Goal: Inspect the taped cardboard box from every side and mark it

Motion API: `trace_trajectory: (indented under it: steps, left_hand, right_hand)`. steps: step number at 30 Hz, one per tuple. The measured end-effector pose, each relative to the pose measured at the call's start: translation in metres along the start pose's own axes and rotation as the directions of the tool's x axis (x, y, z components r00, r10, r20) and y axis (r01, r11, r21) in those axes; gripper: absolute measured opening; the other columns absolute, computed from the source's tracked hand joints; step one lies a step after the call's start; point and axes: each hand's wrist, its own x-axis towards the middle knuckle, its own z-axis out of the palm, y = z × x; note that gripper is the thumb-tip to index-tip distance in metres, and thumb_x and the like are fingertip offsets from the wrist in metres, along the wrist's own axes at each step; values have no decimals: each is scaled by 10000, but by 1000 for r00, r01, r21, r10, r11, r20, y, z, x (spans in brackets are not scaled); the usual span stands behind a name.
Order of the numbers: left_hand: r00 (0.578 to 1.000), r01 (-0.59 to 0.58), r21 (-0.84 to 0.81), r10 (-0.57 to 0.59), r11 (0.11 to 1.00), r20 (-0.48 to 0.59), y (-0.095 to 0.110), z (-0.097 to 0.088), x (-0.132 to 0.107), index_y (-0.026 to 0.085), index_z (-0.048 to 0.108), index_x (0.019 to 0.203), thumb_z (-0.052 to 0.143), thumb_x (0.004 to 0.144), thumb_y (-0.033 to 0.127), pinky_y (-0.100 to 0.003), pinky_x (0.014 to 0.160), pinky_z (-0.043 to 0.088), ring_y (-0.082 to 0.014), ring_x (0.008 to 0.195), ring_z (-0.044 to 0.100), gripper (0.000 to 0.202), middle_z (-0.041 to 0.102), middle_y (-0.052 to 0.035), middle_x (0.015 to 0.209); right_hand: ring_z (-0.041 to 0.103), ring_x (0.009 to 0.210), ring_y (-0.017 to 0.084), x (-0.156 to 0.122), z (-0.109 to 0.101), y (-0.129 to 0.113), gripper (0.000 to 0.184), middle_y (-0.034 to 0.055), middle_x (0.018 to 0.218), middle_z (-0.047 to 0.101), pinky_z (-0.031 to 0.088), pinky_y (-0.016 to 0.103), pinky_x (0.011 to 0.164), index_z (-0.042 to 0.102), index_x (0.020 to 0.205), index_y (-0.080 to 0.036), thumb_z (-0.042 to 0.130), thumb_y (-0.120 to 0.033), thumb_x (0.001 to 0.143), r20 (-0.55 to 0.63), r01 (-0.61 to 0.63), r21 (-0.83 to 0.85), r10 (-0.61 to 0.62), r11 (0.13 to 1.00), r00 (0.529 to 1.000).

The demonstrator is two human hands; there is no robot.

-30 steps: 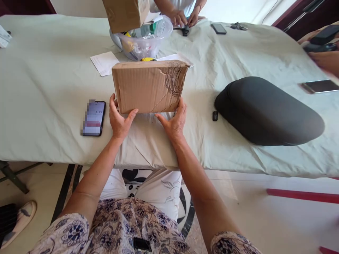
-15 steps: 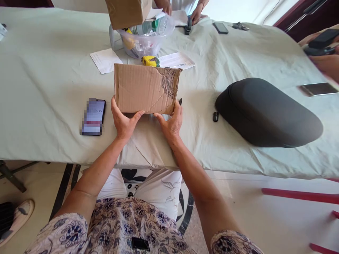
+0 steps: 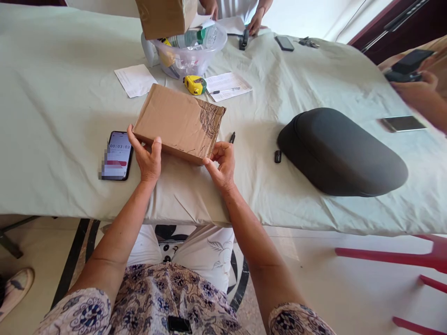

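A brown cardboard box (image 3: 178,121) with dark pen scribbles on its right end is held between my two hands over the cloth-covered table. At its left near corner, my left hand (image 3: 148,156) grips with the thumb on the top face. My right hand (image 3: 222,165) holds the right near corner, thumb on the edge and fingers curled at the side. Just beyond the right hand lies a black marker (image 3: 232,137). To the left of my left hand rests a phone (image 3: 118,156) with a timer on its screen.
Behind the box are a yellow tape measure (image 3: 194,85), papers with a pen (image 3: 228,87), and a clear basin (image 3: 185,58) of bottles under another carton (image 3: 165,18). A black padded seat (image 3: 344,151) occupies the right, beside a small black cap (image 3: 277,156). Other people's hands (image 3: 256,21) are at the far edge.
The box has tipped from facing me to lying flatter, and has turned so its right end is nearer me. My left hand has shifted left, its thumb now on top.
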Motion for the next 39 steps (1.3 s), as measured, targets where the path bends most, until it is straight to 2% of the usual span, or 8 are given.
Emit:
trace_trajectory:
  steps: [5, 9, 13, 18, 26, 31, 36, 39]
  left_hand:
    - [986, -141, 126, 128, 982, 111, 7, 6, -3, 234, 377, 1603, 510, 958, 698, -493, 1399, 129, -314, 1679, 198, 806, 241, -146, 1762]
    - [962, -204, 242, 148, 949, 231, 10, 12, -17, 235, 535, 1533, 498, 968, 725, -594, 1374, 161, -394, 1687, 135, 748, 161, -145, 1790]
    - [876, -396, 249, 282, 884, 391, 7, 16, -29, 262, 555, 1512, 417, 1028, 672, -601, 1351, 229, -384, 1685, 168, 649, 80, -138, 1810]
    - [817, -514, 241, 385, 823, 429, 4, 16, -31, 238, 526, 1507, 526, 955, 736, -637, 1304, 310, -425, 1660, 229, 743, 100, -214, 1786]
    - [777, -606, 259, 489, 752, 397, 6, 22, -36, 241, 576, 1418, 610, 976, 611, -597, 1245, 425, -383, 1610, 363, 577, 214, -224, 1744]
    - [772, -595, 190, 490, 781, 404, 9, 17, -35, 241, 564, 1413, 582, 997, 593, -603, 1266, 384, -381, 1595, 376, 546, 242, -205, 1737]
    - [774, -568, 156, 460, 808, 435, 11, 11, -30, 239, 569, 1380, 520, 1019, 599, -622, 1271, 359, -383, 1592, 376, 513, 262, -199, 1733]
    - [773, -562, 124, 467, 818, 430, 9, 10, -27, 240, 560, 1383, 492, 1028, 603, -602, 1279, 356, -361, 1586, 395, 513, 285, -198, 1725]
  right_hand:
    - [480, 623, 145, -1, 5, -4, 638, -41, 700, 486, 482, 320, 613, 404, 882, -281, 652, -860, 779, -22, 14, 22, -14, 1000, 1000]
    - [523, 606, 119, -2, 12, -1, 542, -28, 735, 552, 475, 288, 586, 479, 886, -259, 662, -769, 867, 7, 86, 62, -87, 994, 996]
    - [617, 615, 117, -3, 17, 4, 445, 1, 802, 661, 506, 274, 596, 559, 982, -238, 610, -679, 957, 156, 142, 86, -154, 986, 976]
    - [651, 635, 131, -4, 15, 1, 438, 8, 766, 712, 531, 287, 641, 632, 932, -236, 530, -654, 1016, 159, 176, 126, -195, 976, 968]
    - [464, 500, 93, -1, 20, -3, 673, -51, 522, 545, 372, 254, 531, 542, 607, -218, 693, -855, 758, -159, -99, 72, 110, 992, 981]
    - [441, 485, 87, 13, 4, -3, 625, -60, 503, 511, 366, 248, 519, 490, 594, -229, 713, -786, 772, -329, -153, 181, 206, 972, 922]
    - [373, 566, 76, 25, -14, 9, 593, -85, 594, 432, 344, 246, 572, 450, 636, -233, 793, -711, 710, -559, -149, 151, 209, 977, 802]
    - [399, 615, 81, 27, -16, 13, 542, -80, 673, 456, 365, 243, 611, 526, 754, -227, 796, -695, 701, -537, -113, 211, 212, 971, 816]
